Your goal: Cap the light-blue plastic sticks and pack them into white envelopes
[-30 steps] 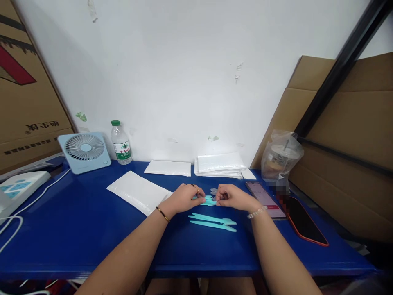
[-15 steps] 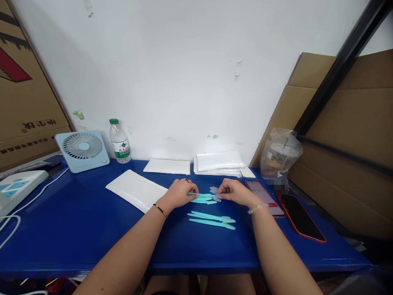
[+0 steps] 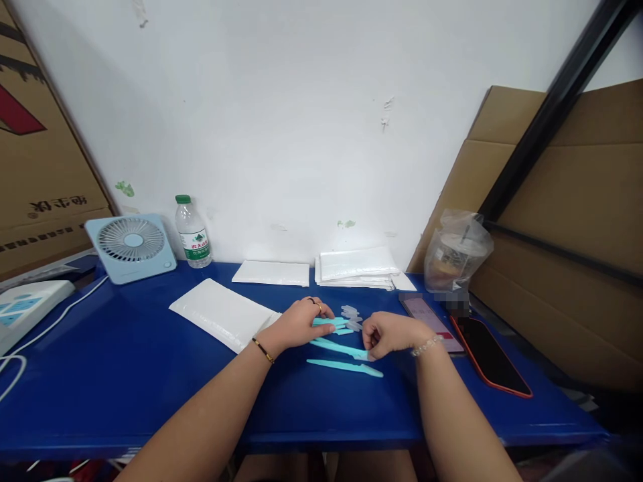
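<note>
Turquoise eyebrow razors lie in the middle of the blue table. My left hand (image 3: pixel 305 323) curls over a small bunch of razors (image 3: pixel 331 323), thumb and fingers on either side of them. My right hand (image 3: pixel 392 335) pinches the blade end of one eyebrow razor (image 3: pixel 339 347), whose handle reaches left, below my left hand. The pinching fingertips partly hide that blade end. Nearer to me, another razor (image 3: pixel 344 366) lies loose on the table. Several small clear caps (image 3: pixel 351 316) sit between my hands, just beyond the right fingers.
A white padded envelope (image 3: pixel 221 311) lies left of my left hand, partly beneath it. More envelopes (image 3: pixel 356 264) are stacked by the wall. Two phones (image 3: pixel 489 358) and a bagged drink cup (image 3: pixel 457 254) stand right. On the left are a fan (image 3: pixel 133 244) and a water bottle (image 3: pixel 193 234).
My right hand has left the clear caps and come down towards me, and now pinches one of the two nearer razors. My left hand stays at the bunch.
</note>
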Demonstrator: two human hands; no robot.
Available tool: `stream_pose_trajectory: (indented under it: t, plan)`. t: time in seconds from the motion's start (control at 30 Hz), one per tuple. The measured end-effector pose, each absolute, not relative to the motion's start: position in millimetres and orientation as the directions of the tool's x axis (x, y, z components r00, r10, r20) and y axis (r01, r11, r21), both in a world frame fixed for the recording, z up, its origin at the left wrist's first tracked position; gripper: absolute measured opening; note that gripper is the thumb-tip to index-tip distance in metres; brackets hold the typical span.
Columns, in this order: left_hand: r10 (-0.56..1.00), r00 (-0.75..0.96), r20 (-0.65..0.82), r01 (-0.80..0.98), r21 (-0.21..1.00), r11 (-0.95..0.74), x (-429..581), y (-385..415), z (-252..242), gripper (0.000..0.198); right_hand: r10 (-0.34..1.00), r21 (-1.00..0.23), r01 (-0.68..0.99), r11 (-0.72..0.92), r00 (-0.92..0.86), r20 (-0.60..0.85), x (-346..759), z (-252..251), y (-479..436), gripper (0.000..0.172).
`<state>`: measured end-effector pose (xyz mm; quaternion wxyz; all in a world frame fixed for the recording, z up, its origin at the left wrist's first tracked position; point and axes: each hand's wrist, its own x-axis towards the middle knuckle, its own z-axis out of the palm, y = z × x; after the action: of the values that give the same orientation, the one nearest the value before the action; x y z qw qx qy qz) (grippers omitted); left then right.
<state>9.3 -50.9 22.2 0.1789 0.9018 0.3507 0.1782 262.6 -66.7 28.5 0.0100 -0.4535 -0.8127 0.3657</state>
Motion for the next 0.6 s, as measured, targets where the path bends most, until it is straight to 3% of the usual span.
stream_pose_trajectory:
  t: [0.17,0.43,0.5,0.6]
  plan:
    - [0.621,0.774,0.123,0.509,0.462,-0.726,15.1,-54.8,22.6,0.029,0.795,-0.683,0.628,0.373,-0.596,-0.114,256.7,31.8,-65.8,0.018]
    - [0.745,0.647,0.162,0.685,0.304,-0.662,-0.4,-35.7,19.5,0.022,0.918,-0.579,0.741,0.340,-0.395,0.033,263.8,27.3,-56.4,0.017]
    - [0.765,0.623,0.165,0.709,0.295,-0.641,-1.7,-34.8,18.4,0.020,0.912,-0.577,0.739,0.347,-0.409,0.024,263.4,28.9,-57.8,0.022]
    - [0.759,0.624,0.187,0.695,0.312,-0.648,0.1,-38.5,18.5,0.023,0.836,-0.611,0.697,0.376,-0.540,-0.100,256.8,31.2,-63.6,0.026]
